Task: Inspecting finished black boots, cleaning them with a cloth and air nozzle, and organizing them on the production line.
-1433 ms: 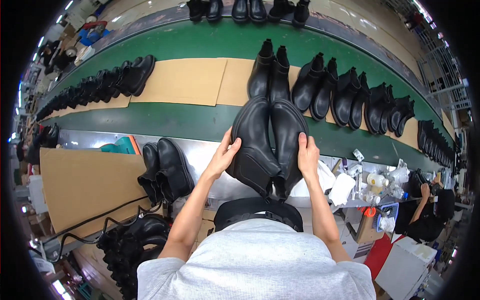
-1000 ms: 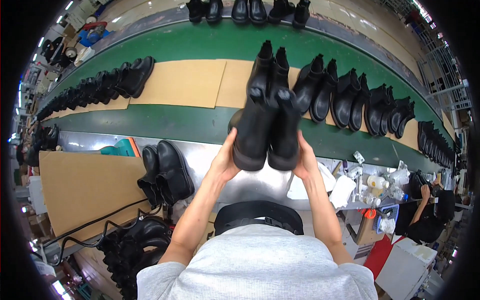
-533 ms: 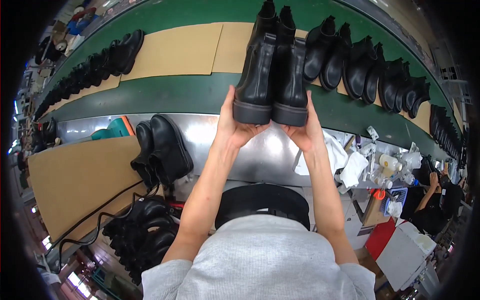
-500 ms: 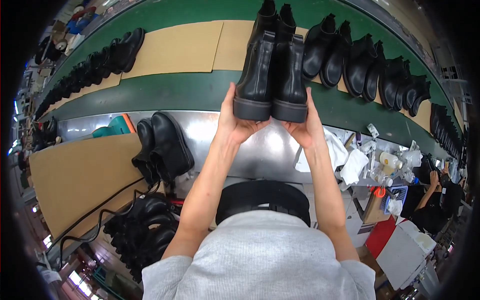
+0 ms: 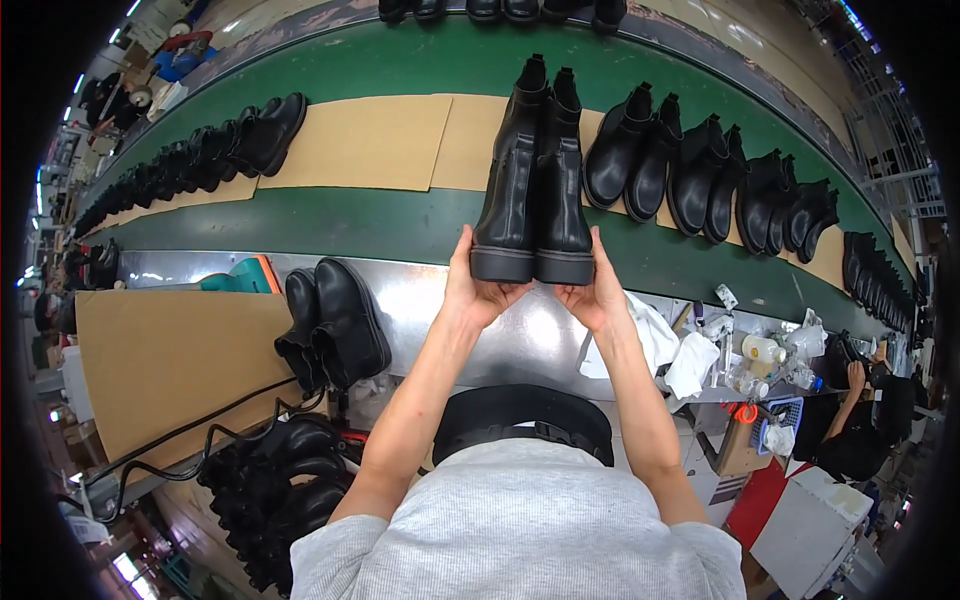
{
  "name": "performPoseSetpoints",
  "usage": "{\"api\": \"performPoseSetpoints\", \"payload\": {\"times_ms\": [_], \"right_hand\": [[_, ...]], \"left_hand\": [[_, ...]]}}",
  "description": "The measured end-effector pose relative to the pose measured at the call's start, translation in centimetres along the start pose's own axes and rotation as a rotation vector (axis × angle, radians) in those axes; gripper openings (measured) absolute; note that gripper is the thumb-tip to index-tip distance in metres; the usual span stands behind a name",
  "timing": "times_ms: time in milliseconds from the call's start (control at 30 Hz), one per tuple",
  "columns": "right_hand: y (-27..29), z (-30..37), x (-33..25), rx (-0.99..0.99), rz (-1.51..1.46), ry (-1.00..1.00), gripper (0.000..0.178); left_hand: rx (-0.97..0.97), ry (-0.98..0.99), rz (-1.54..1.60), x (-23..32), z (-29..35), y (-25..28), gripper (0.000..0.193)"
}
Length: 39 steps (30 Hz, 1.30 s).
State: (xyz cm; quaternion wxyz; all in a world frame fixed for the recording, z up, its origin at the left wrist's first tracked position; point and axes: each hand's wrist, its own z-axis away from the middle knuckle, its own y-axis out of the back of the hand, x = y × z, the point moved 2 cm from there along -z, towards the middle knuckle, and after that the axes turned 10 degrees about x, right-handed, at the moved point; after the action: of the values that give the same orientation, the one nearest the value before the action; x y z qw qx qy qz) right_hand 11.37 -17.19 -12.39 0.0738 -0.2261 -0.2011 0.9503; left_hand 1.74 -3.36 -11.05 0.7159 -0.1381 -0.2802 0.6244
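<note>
Green conveyor belt [image 5: 330,225] ran beneath as left hand [image 5: 478,288] and right hand [image 5: 594,290] each cupped one heel of the pair of tall black leather boots [image 5: 535,190] — held only there, they could tip or slip apart.

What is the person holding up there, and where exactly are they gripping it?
A pair of black leather ankle boots, side by side: left hand and right hand grip the chunky heel ends of the soles.
</note>
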Motion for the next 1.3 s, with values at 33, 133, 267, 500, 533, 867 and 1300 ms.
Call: {"api": "performPoseSetpoints", "payload": {"times_ms": [33, 133, 267, 500, 533, 867, 1300], "right_hand": [[0.1, -0.1, 0.1, -0.004, -0.010, -0.005, 0.044], [0.4, -0.3, 0.4, -0.011, -0.026, -0.018, 0.043], [0.4, -0.2, 0.4, -0.021, -0.036, -0.023, 0.042], [0.6, 0.3, 0.3, 0.018, -0.040, -0.001, 0.043], [0.6, 0.5, 0.2, 0.028, -0.020, -0.002, 0.044], [4.5, 0.8, 0.8, -0.214, 0.140, 0.023, 0.041], [4.9, -4.7, 3.0, 0.179, 1.479, 0.766, 0.101]], "left_hand": [[0.023, -0.017, -0.009, -0.1, 0.2, -0.1, 0.059], [0.043, -0.030, -0.017, -0.2, 0.5, -0.3, 0.059], [0.045, -0.029, -0.017, -0.3, 0.4, -0.1, 0.058], [0.063, 0.012, 0.011, -0.6, 0.3, 0.0, 0.056], [0.050, 0.025, 0.026, -0.7, 0.0, 0.3, 0.055], [-0.154, -0.007, 0.009, -2.5, 0.5, 3.1, 0.048], [0.505, -0.578, -1.562, -1.0, -5.9, 6.0, 0.117]]}}
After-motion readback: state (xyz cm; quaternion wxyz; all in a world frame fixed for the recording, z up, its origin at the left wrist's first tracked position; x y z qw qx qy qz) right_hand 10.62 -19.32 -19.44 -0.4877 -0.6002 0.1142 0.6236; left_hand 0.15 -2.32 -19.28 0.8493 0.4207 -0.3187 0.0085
